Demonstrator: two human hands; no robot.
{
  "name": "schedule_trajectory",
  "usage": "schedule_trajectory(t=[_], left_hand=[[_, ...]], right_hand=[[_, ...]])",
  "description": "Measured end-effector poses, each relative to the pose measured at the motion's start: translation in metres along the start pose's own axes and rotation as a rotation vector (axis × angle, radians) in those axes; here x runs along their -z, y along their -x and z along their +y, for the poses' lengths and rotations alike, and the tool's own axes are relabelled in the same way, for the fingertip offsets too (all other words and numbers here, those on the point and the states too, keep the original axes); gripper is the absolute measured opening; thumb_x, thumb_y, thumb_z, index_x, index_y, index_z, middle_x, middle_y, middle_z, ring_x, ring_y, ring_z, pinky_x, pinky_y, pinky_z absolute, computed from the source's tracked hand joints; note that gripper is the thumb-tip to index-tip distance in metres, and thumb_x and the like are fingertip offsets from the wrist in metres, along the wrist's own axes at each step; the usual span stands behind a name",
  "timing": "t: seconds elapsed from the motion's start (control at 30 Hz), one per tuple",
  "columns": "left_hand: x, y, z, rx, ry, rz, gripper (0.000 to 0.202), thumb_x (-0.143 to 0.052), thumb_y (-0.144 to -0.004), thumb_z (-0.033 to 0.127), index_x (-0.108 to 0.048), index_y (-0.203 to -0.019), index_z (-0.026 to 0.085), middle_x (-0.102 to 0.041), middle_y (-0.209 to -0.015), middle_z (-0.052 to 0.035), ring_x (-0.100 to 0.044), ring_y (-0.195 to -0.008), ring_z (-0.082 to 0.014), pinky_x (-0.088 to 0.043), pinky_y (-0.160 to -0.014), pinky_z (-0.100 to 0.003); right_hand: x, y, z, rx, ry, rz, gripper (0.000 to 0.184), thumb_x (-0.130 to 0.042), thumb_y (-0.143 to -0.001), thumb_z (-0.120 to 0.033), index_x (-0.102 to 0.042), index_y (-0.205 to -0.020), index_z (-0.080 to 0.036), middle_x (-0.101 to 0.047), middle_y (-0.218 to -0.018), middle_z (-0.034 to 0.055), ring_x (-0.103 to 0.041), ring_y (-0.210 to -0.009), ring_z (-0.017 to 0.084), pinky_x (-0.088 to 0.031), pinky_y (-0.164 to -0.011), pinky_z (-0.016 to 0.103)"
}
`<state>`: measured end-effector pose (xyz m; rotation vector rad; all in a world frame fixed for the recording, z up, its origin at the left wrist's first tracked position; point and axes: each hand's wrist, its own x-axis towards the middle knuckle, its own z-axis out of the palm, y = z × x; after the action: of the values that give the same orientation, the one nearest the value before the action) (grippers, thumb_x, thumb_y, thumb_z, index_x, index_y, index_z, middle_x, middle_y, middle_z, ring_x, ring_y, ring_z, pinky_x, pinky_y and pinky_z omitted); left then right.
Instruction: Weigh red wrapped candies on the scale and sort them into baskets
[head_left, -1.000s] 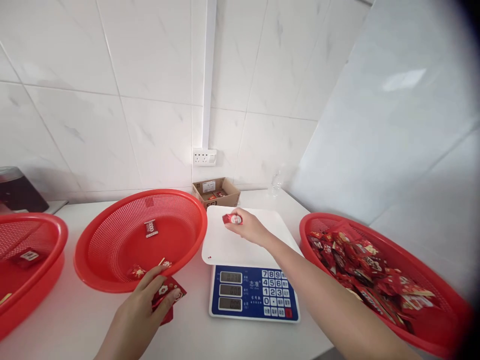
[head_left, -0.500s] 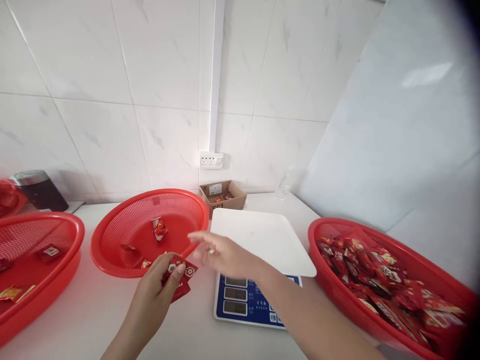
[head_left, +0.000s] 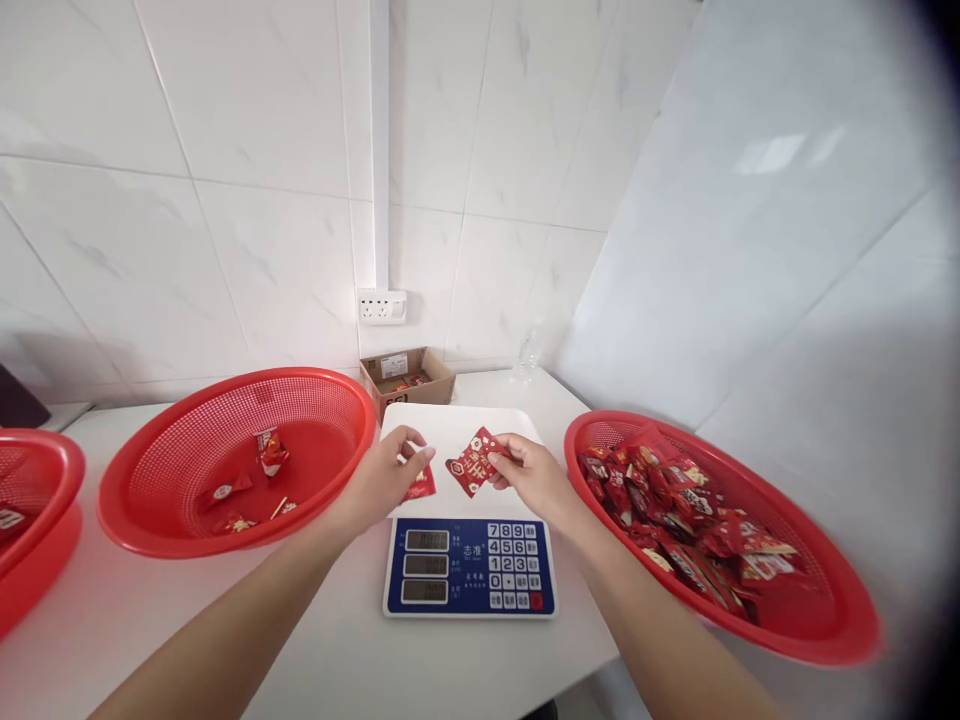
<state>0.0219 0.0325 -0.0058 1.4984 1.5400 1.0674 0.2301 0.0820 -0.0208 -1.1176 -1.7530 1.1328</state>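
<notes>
Thumb and fingers of my right hand (head_left: 529,472) pinch a red snack packet (head_left: 474,463) with white and gold print, held over the scale's white pan (head_left: 450,420). My left hand (head_left: 388,470) is closed on another red packet (head_left: 423,484), mostly covered by the fingers, at the pan's left side. Below both hands lies the scale's blue panel (head_left: 471,567) with its keypad and three small displays. Left of the scale, a red basket (head_left: 142,480) contains a few wrapped snacks (head_left: 270,452). On the right, a second red basket (head_left: 840,610) carries a heap of red packets (head_left: 690,510).
Behind the scale stands a small cardboard box (head_left: 409,378) with some packets inside, beside a clear plastic object (head_left: 527,355). Another red basket (head_left: 45,540) is cut off at the left edge. A tiled wall with a socket (head_left: 382,307) closes off the back.
My right hand has moved from the left basket's edge to above the scale and now holds a packet. My left hand has shifted right to the pan. The view has turned right.
</notes>
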Motion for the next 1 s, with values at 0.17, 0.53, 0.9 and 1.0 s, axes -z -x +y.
schedule_trajectory(t=[0.17, 0.53, 0.9, 1.0], left_hand=[[-0.012, -0.039, 0.012, 0.037, 0.04, -0.021, 0.044, -0.041, -0.09, 0.049, -0.042, -0.12, 0.017, -0.062, -0.097, -0.0075, -0.063, -0.073, -0.0139, -0.05, -0.061, -0.027], [-0.015, -0.028, -0.024, -0.243, -0.544, -0.252, 0.06, -0.055, -0.08, 0.044, -0.041, -0.136, 0.028, -0.027, -0.154, -0.0058, -0.006, -0.144, -0.0308, -0.012, -0.114, -0.055], [-0.019, -0.072, -0.006, -0.293, -0.897, -0.433, 0.074, -0.035, -0.084, 0.063, -0.025, -0.146, 0.023, -0.026, -0.154, -0.0085, -0.008, -0.144, -0.0326, -0.014, -0.113, -0.055], [-0.019, -0.071, 0.0, -0.278, -0.963, -0.486, 0.075, -0.032, -0.086, 0.062, -0.025, -0.146, 0.019, -0.026, -0.153, -0.0117, -0.011, -0.143, -0.0343, -0.016, -0.112, -0.055]], right_hand=[[0.013, -0.004, 0.014, -0.08, 0.061, 0.081, 0.03, -0.049, -0.083, -0.028, -0.057, -0.11, -0.017, -0.067, -0.081, 0.0027, -0.063, -0.061, 0.013, -0.056, -0.061, 0.03], [0.065, 0.031, 0.018, 0.021, 0.77, 0.035, 0.039, -0.051, -0.085, -0.022, -0.058, -0.122, -0.021, -0.059, -0.127, 0.0102, -0.055, -0.117, 0.024, -0.043, -0.099, 0.042], [0.095, 0.052, -0.001, 0.03, 0.91, -0.09, 0.039, -0.051, -0.085, -0.022, -0.059, -0.124, -0.022, -0.057, -0.13, 0.0086, -0.049, -0.124, 0.026, -0.038, -0.103, 0.043], [0.126, 0.056, 0.004, -0.02, 0.947, -0.029, 0.04, -0.052, -0.085, -0.022, -0.059, -0.124, -0.023, -0.057, -0.13, 0.0094, -0.049, -0.124, 0.027, -0.038, -0.102, 0.043]])
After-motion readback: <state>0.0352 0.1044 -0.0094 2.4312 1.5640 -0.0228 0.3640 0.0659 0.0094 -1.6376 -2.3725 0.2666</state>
